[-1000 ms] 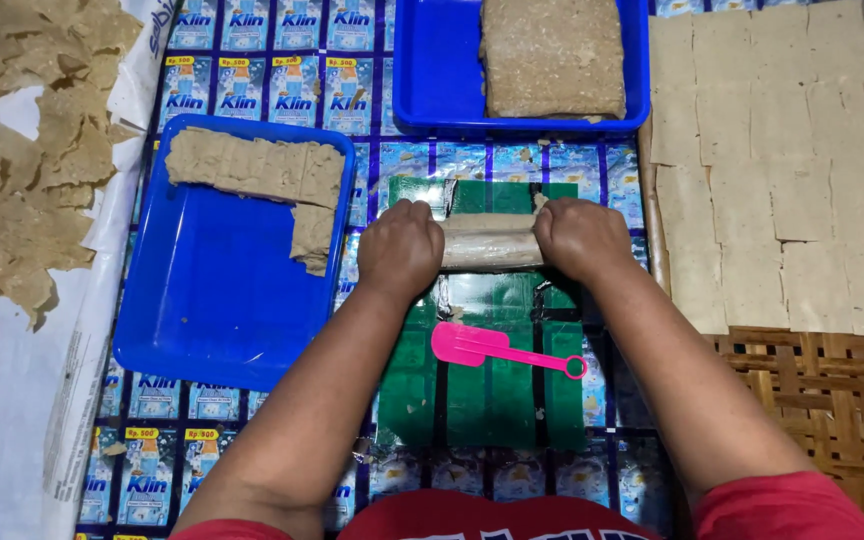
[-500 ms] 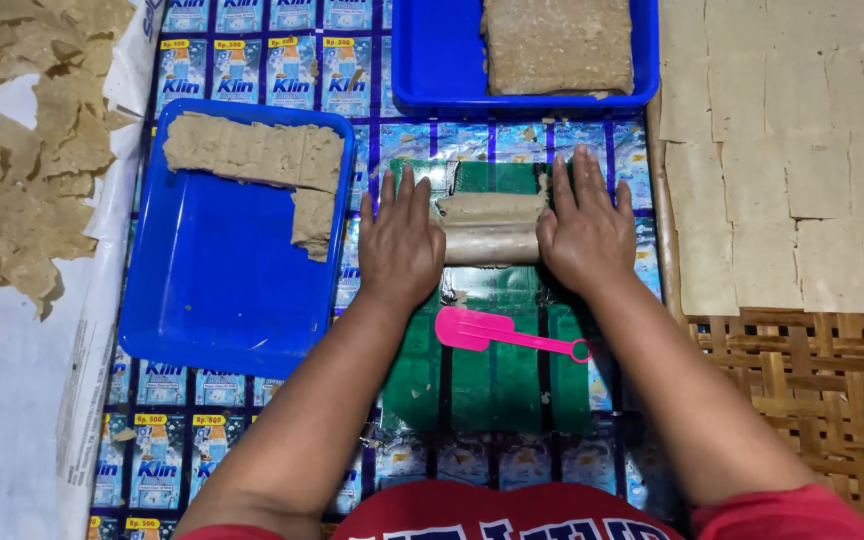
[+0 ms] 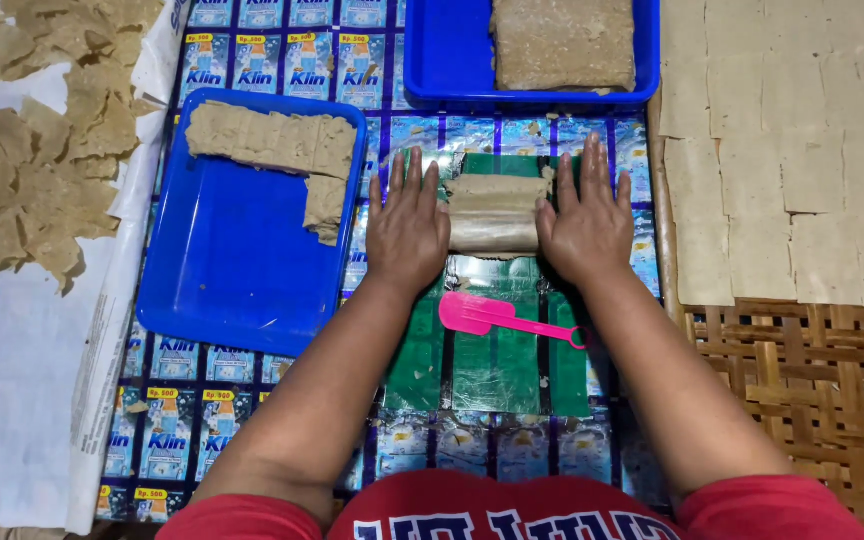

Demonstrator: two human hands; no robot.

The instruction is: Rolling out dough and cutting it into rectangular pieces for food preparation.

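My left hand [image 3: 407, 225] and right hand [image 3: 585, 220] lie flat, fingers stretched out, gripping nothing, each pressing an end of the tan dough roll [image 3: 495, 214] between them on the green plastic sheet [image 3: 497, 365]. Just below lies a pink plastic scraper [image 3: 500, 317]. To the left a blue tray [image 3: 222, 270] holds dough slabs [image 3: 270, 140]; right, thin dough squares [image 3: 787, 150] cover a woven mat [image 3: 817, 390].

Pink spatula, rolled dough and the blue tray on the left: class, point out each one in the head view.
pink spatula [image 3: 472, 312], head view, on its flat blade.
rolled dough [image 3: 494, 214], head view, middle of the roll between the hands.
blue tray [image 3: 227, 270], head view, on its bare floor.
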